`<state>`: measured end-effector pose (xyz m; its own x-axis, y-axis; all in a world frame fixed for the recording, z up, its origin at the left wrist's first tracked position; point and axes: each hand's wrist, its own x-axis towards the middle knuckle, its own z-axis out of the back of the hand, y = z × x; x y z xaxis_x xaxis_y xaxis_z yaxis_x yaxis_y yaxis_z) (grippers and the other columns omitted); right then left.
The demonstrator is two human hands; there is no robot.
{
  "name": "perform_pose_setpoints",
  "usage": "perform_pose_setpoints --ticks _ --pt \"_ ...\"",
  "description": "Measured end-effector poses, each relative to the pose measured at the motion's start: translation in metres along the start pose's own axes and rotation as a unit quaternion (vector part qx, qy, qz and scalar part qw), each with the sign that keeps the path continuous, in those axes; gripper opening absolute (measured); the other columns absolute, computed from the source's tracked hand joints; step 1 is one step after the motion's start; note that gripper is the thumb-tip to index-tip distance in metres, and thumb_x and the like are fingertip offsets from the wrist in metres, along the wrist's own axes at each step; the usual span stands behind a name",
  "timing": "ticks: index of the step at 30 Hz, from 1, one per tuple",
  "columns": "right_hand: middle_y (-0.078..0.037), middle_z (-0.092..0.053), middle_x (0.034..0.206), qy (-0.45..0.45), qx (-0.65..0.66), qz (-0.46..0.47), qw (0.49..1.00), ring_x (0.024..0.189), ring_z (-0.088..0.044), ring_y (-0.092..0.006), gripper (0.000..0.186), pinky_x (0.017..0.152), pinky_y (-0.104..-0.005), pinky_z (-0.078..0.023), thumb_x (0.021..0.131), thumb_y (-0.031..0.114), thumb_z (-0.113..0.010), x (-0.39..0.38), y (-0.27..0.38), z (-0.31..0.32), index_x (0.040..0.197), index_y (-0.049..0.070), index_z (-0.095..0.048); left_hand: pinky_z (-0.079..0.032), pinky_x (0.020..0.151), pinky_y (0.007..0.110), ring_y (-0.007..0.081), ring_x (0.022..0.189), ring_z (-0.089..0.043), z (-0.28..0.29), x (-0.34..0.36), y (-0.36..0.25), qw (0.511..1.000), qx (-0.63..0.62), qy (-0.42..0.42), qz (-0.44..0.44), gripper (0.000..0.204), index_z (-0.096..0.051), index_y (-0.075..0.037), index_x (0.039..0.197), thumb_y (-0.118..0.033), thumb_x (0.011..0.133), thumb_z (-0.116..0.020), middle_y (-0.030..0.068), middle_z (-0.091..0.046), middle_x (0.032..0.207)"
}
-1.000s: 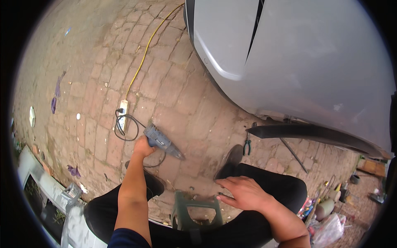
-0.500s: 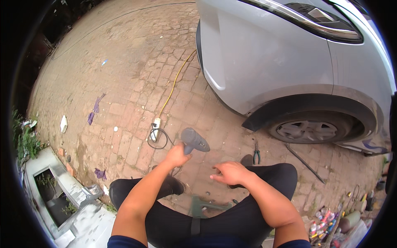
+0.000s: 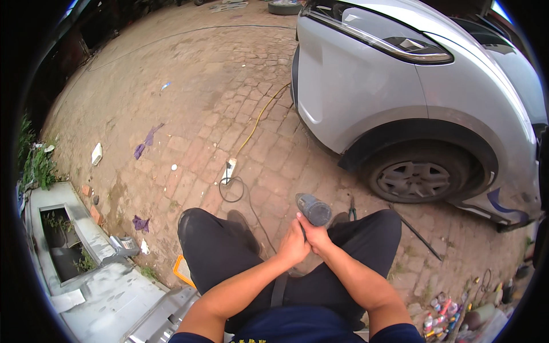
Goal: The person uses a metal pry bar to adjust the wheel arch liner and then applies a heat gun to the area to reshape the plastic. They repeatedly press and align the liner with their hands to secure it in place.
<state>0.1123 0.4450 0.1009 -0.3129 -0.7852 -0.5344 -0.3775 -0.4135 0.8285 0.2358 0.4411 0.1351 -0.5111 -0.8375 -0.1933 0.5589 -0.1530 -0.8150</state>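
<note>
A grey pistol-shaped heat gun (image 3: 314, 209) is held between my knees, above the brick ground. My left hand (image 3: 294, 243) closes on its handle from the left. From the other side, my right hand (image 3: 315, 235) wraps the same handle, its fingers against the left hand. Both hands hide most of the handle. A dark cord (image 3: 260, 223) trails by my left leg toward a white power strip (image 3: 229, 170), where a loop of it lies.
A silver car (image 3: 366, 91) with its front wheel (image 3: 413, 180) stands ahead right. Pliers (image 3: 352, 211) and a dark bar (image 3: 420, 234) lie near it. A yellow cable (image 3: 260, 117) crosses the bricks. Bottles (image 3: 440, 314) sit lower right; a white panel (image 3: 108, 297) lies left.
The heat gun has come closer and to the right, and its body has turned around. My right hand, empty before, now grips it together with the left. The view has shifted too.
</note>
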Motion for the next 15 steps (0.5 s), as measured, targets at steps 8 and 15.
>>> perform_pose_setpoints --ticks 8,15 --pt "-0.011 -0.067 0.132 -0.070 -0.012 0.078 0.994 0.118 -0.061 -0.0207 0.061 0.104 -0.0356 -0.049 0.104 0.048 -0.074 0.025 -0.012 0.039 0.137 -0.001 -0.064 -0.050 0.109 0.053 0.0496 0.131 -0.059 0.005 0.004 0.005 0.998 -0.043 0.017 -0.043 0.073 -0.048 0.004 0.149 -0.028 0.091 -0.077 0.0328 -0.059 0.140" --pt "-0.008 -0.067 0.125 -0.159 -0.064 0.077 0.982 0.112 -0.061 -0.0193 0.059 0.099 -0.0343 -0.050 0.105 0.041 -0.074 0.026 -0.018 0.053 0.143 -0.001 -0.059 -0.056 0.094 0.055 0.0471 0.109 -0.069 -0.017 0.029 0.019 0.998 0.000 0.056 -0.043 0.048 -0.067 0.003 0.119 -0.031 0.088 -0.081 0.0263 -0.071 0.113"
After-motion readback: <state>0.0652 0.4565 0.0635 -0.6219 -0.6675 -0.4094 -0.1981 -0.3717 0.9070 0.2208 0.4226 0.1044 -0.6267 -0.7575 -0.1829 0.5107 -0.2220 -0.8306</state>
